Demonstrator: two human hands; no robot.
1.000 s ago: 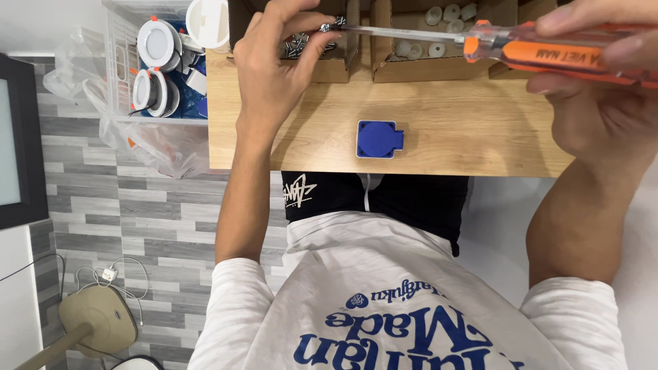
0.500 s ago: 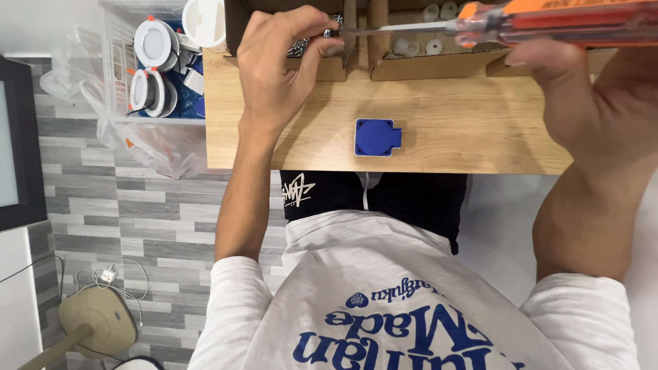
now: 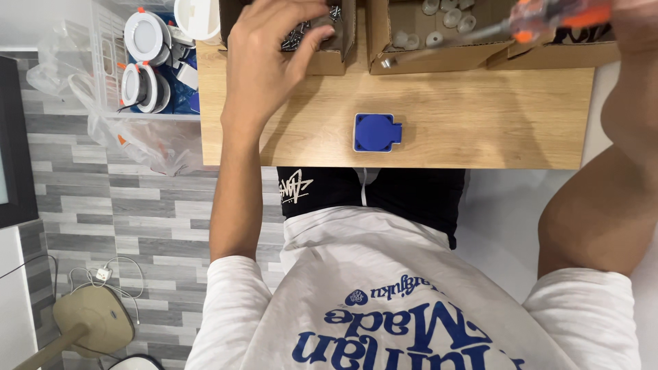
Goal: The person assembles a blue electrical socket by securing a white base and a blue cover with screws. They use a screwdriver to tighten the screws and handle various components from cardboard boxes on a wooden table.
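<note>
The left hand [image 3: 267, 65] reaches into the box [image 3: 322, 48] of screws [image 3: 301, 34] at the bench's far edge, fingers curled; whether they pinch a screw I cannot tell. The right hand [image 3: 634, 24] is closed around a screwdriver [image 3: 521, 24]. Its tip hangs over the next box; a careless swing could knock it.

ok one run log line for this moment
left hand: in box of screws | right hand: holds orange screwdriver | blue socket: untouched on wooden table

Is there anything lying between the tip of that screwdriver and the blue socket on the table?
Nothing visible. The screwdriver in the right hand hangs over the cardboard box of white caps. The blue socket lies alone on bare wooden table below it. The left hand is off in the box of screws.
</note>
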